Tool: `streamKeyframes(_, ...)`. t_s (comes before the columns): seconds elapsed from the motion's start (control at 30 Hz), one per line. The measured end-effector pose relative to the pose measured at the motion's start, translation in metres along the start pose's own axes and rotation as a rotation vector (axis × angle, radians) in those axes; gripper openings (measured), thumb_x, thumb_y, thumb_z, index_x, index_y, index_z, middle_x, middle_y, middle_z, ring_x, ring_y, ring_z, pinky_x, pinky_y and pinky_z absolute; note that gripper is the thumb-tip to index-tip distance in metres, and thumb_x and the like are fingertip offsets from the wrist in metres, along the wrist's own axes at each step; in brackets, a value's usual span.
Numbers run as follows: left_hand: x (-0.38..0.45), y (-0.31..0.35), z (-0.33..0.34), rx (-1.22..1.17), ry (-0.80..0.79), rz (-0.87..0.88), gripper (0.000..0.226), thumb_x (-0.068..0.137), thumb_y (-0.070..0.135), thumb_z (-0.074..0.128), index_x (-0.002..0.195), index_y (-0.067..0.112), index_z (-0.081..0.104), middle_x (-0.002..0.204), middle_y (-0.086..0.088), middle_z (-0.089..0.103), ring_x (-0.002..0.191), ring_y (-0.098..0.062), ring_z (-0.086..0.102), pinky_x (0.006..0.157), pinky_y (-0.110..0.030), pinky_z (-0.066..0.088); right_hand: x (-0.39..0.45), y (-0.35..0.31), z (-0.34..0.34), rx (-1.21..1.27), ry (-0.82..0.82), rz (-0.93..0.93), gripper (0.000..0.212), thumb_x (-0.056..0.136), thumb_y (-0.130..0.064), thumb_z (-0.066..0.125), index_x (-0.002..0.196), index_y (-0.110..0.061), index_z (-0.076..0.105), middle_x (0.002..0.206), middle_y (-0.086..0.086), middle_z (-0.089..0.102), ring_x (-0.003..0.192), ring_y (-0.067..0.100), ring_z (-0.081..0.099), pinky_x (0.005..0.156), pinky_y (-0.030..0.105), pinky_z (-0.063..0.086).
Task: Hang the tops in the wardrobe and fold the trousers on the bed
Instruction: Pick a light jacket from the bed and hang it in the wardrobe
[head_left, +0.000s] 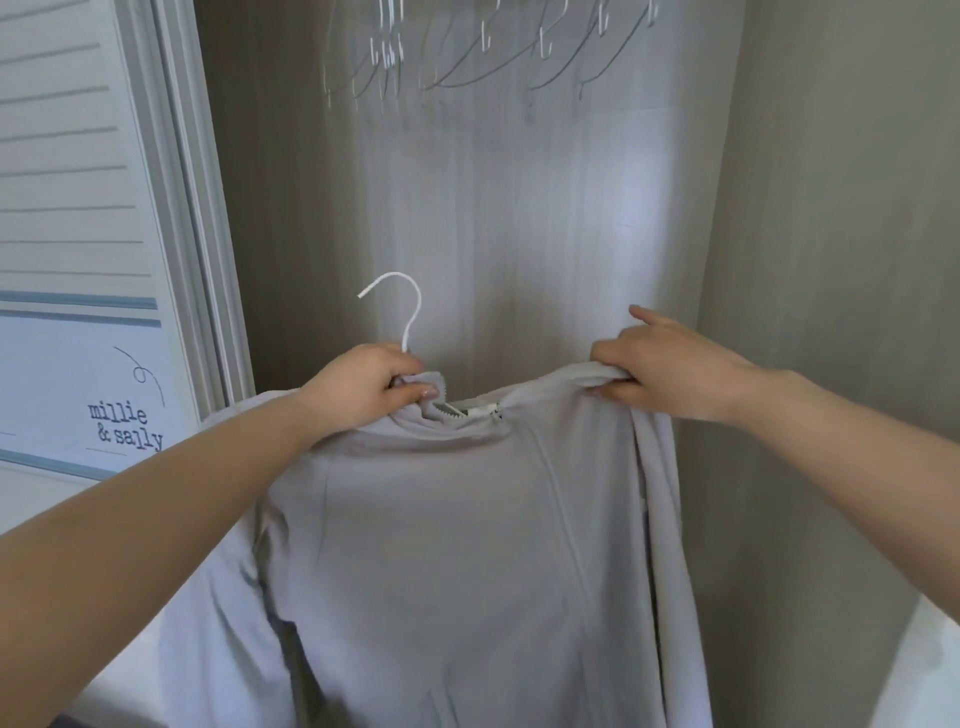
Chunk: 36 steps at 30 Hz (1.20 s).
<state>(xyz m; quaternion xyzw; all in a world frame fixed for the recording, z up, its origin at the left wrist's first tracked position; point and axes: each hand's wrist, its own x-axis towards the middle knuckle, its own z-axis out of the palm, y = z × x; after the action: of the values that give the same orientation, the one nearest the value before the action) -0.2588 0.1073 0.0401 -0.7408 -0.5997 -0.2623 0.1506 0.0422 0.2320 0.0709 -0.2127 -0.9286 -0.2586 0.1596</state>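
Observation:
A light grey zip-up top (447, 561) hangs in front of me inside the wardrobe, draped over a white hanger (408, 317) whose hook sticks up above the collar. My left hand (363, 387) grips the hanger's neck together with the collar fabric. My right hand (670, 371) pinches the top's right shoulder, index finger pointing out. The hanger's arms are hidden under the fabric.
Several empty white hangers (467, 57) hang on the rail at the top. The wardrobe's grey back wall (519, 208) and right side wall (831, 260) enclose the space. A white sliding door (93, 260) with printed lettering stands at the left.

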Motion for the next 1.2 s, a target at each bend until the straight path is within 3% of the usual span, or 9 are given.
streamKeyframes(0.13,0.02,0.027,-0.002,-0.069,0.114,0.008,0.044,0.087,0.019,0.068,0.055,0.019,0.037,0.057,0.005,0.036,0.057,-0.005,0.039,0.057,-0.025,0.027,0.018,-0.021,-0.017,0.33,0.013,-0.038,0.015,0.088,-0.033,0.06,0.082,-0.021,0.054,0.07,-0.009,0.052,0.074,0.018,0.051,0.068,0.014,0.036)
streamKeyframes(0.33,0.04,0.041,-0.018,-0.218,0.255,-0.049,0.029,0.09,0.018,0.065,0.072,-0.005,0.059,0.07,-0.021,0.055,0.064,-0.016,0.041,0.063,-0.03,0.031,0.014,-0.023,-0.026,0.818,-0.101,0.057,0.025,0.073,-0.045,0.074,0.094,-0.043,0.061,0.102,-0.025,0.063,0.1,-0.008,0.057,0.084,0.007,0.04)
streamKeyframes(0.47,0.046,0.047,-0.022,-0.277,0.27,-0.011,0.025,0.089,0.013,0.065,0.074,-0.006,0.062,0.066,-0.015,0.05,0.062,-0.012,0.04,0.062,-0.023,0.032,0.017,-0.015,-0.024,1.036,0.201,0.262,0.016,0.085,-0.025,0.069,0.098,-0.029,0.061,0.099,-0.008,0.059,0.075,0.006,0.067,0.064,0.016,0.052)
streamKeyframes(0.7,0.054,0.049,-0.026,-0.239,0.246,0.07,0.009,0.088,0.01,0.065,0.093,0.007,0.072,0.087,-0.01,0.066,0.083,-0.021,0.054,0.08,-0.032,0.041,0.014,-0.018,-0.015,1.13,0.039,0.42,0.017,0.093,-0.026,0.058,0.103,-0.015,0.068,0.076,-0.005,0.065,0.059,0.003,0.053,0.058,0.015,0.045)
streamKeyframes(0.8,0.055,0.045,-0.03,-0.2,0.264,0.051,0.013,0.089,0.01,0.063,0.098,0.007,0.073,0.089,-0.006,0.066,0.085,-0.02,0.054,0.081,-0.028,0.041,0.001,-0.017,-0.002,0.623,0.286,0.388,0.027,0.089,-0.031,0.065,0.112,-0.018,0.065,0.102,-0.003,0.063,0.095,0.013,0.057,0.088,0.024,0.042)
streamKeyframes(0.9,0.056,0.035,-0.033,-0.166,0.285,0.01,0.014,0.091,0.011,0.062,0.098,0.008,0.073,0.085,0.0,0.064,0.081,-0.016,0.05,0.069,-0.016,0.036,-0.012,-0.038,0.013,0.228,0.56,0.051,0.023,0.088,-0.034,0.062,0.096,-0.015,0.07,0.093,0.002,0.067,0.088,0.024,0.062,0.078,0.036,0.049)
streamKeyframes(1.03,0.055,0.028,-0.035,-0.155,0.31,0.009,0.014,0.091,0.011,0.061,0.097,0.006,0.073,0.084,0.0,0.065,0.079,-0.015,0.05,0.069,-0.02,0.032,-0.006,-0.069,0.048,0.398,0.023,0.233,0.051,0.084,-0.063,0.048,0.115,-0.024,0.062,0.11,-0.008,0.066,0.103,0.014,0.062,0.085,0.032,0.05)
streamKeyframes(1.1,0.055,0.026,-0.036,-0.177,0.318,0.011,0.014,0.091,0.011,0.062,0.095,0.004,0.073,0.085,-0.008,0.068,0.077,-0.016,0.05,0.068,-0.021,0.034,-0.001,-0.079,0.067,0.705,-0.172,0.3,0.066,0.082,-0.058,0.061,0.137,-0.025,0.046,0.136,-0.009,0.054,0.123,0.008,0.051,0.103,0.028,0.04)
streamKeyframes(1.2,0.055,0.024,-0.039,-0.197,0.33,0.017,0.013,0.09,0.011,0.063,0.09,0.002,0.072,0.075,-0.008,0.063,0.069,-0.011,0.046,0.065,-0.014,0.034,0.006,-0.1,0.08,1.129,-0.28,0.262,0.062,0.071,-0.047,0.077,0.125,-0.038,0.048,0.127,-0.017,0.058,0.118,0.003,0.054,0.104,0.03,0.042)
